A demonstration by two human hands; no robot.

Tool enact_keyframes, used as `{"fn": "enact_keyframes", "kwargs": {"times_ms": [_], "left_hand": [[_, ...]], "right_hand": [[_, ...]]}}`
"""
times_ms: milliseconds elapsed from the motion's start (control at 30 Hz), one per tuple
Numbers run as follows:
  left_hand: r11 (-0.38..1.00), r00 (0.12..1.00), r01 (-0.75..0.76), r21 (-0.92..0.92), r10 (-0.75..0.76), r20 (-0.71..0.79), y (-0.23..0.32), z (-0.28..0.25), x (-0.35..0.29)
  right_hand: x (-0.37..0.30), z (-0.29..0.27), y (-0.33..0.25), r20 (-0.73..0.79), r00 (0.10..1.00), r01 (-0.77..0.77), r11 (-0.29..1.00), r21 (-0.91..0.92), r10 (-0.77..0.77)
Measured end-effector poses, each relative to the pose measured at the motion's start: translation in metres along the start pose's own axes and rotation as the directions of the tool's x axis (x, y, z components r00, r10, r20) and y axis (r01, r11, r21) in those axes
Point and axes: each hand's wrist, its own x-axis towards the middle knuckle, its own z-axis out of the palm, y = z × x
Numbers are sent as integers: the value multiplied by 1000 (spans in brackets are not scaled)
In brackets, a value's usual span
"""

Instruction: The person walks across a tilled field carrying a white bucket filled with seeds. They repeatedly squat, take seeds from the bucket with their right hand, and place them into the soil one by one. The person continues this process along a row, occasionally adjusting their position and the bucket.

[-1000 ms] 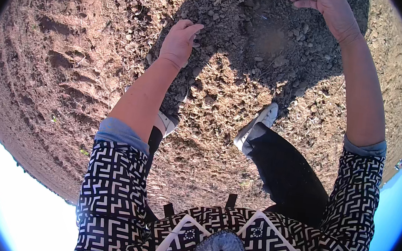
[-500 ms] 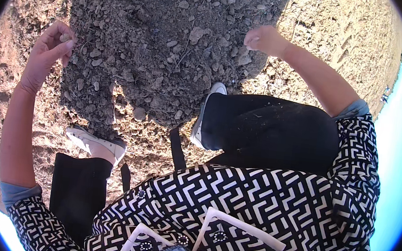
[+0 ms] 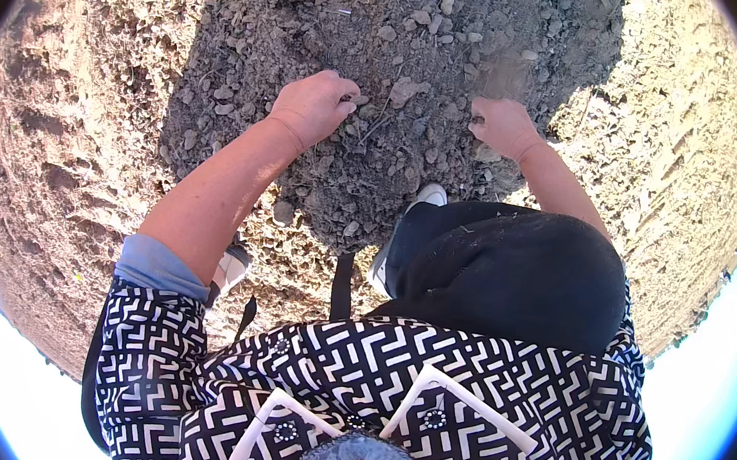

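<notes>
Apparently, beyond the bent knee (image 3: 517, 273), the hands are apart: the left hand (image 3: 311, 105) pinches a small clod (image 3: 359, 100) at its fingertips; the right hand (image 3: 503, 127) curls over shaded soil (image 3: 437, 129), its grip unclear. Light fingertip pressure should suit crumbly lumps. Farther out, pale stones (image 3: 447, 4) lie loose.

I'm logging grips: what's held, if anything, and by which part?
The left hand seems to pinch a small clod by its near end; for the right hand, I cannot tell.
</notes>
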Motion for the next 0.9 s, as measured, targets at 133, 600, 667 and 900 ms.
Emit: {"fn": "enact_keyframes", "kwargs": {"times_ms": [133,600,667,900], "left_hand": [[980,987,149,130,-155,41,21,21,18],[976,989,142,164,-145,11,25,31,30],[982,986,165,93,-167,15,23,32,33],[995,997,-37,93,32,64,20,22,18]], "right_hand": [[-17,-36,7,-45,966,15,117,993,255],[75,-7,21,-726,653,66,938,340,217],[70,-21,36,-534,803,86,834,546,266],[66,-49,37,-213,903,251,-55,967,374]]}}
